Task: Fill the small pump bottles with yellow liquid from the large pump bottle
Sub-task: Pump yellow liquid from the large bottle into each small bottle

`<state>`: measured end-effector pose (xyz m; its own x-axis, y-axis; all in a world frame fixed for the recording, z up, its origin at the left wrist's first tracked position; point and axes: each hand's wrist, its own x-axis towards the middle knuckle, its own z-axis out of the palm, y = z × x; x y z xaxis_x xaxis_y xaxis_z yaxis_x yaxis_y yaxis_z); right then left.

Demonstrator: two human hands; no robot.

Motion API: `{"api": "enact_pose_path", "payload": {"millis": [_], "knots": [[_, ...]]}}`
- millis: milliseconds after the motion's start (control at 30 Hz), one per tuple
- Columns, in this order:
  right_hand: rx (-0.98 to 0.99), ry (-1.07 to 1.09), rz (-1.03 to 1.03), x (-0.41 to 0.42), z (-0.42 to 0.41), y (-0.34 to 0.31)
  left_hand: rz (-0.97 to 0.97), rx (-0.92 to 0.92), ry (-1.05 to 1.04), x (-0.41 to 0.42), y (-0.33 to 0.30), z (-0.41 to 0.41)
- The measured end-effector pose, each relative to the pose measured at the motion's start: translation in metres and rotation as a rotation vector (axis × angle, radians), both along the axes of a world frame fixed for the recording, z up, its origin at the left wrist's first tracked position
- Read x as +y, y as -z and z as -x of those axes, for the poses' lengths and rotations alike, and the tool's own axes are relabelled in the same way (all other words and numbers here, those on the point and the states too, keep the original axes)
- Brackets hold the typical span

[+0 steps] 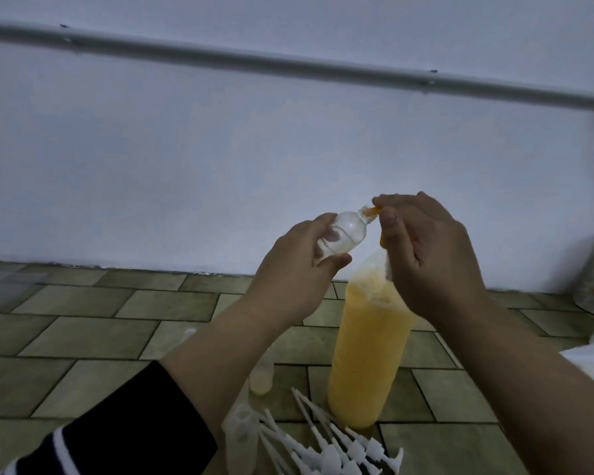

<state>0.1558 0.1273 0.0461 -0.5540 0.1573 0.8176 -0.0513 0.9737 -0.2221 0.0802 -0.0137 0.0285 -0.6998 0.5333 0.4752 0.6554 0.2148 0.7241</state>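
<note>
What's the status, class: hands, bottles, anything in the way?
Left hand holds small clear bottle, tilted. Right hand at large yellow bottle's spout, meeting small bottle's mouth. Loose pump tops on floor, not in the way.

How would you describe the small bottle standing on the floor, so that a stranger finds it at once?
Start at the large bottle of yellow liquid standing on the tiled floor. Just left of its base, below the left forearm, stands a small bottle. Unlike the clear one in the left hand, it holds pale yellowish liquid.
</note>
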Motion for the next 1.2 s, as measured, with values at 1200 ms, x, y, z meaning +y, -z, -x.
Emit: {"api": "enact_pose_path", "payload": {"millis": [1200], "knots": [[0.183,-0.079,0.051,-0.004,0.004,-0.007,0.037,0.110,-0.019,-0.004,-0.018,-0.002]]}}
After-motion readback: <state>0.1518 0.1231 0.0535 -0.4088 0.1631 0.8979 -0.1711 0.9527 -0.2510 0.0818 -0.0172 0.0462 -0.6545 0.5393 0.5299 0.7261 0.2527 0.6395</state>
